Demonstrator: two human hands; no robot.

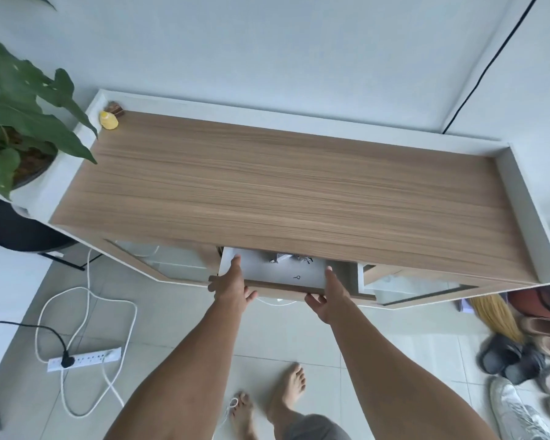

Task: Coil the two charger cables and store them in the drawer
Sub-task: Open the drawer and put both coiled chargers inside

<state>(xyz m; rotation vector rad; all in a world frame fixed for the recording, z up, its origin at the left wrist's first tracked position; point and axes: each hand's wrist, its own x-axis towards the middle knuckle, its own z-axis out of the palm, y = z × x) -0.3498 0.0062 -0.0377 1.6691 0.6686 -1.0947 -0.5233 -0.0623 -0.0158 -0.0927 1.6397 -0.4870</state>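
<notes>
I have both hands on the drawer (286, 289), which sits pulled partly out at the 6 o'clock edge of the wooden cabinet top (283, 185). My left hand (231, 285) holds the drawer front at its 9 o'clock end, forefinger laid over the lip into the white interior and thumb below on the panel's face. My right hand (327, 296) holds the 3 o'clock end the same way, forefinger over the lip and thumb tucked under the front. The hands are apart, with the open tray showing between them. At the tray's 12 o'clock side lie some small items (288, 258), too blurred for me to tell whether they are cables, and a tiny dark piece (296, 277) sits nearer the front. A thin white cable (275, 302) shows just under the drawer front, between my two hands and touching neither. A second thin white loop (232, 404) lies on the floor tiles at 6 o'clock, by the toes of my bare left foot (243, 414), well below both hands. Toward 7 o'clock a power strip (85, 358) lies on the floor with a thick white cord (86, 300) snaking around it. A potted plant (16, 122) stands at 9 o'clock, a small yellow object (108, 120) rests in the cabinet's 10 o'clock corner, and shoes (534, 350) crowd the floor at 4 o'clock.
</notes>
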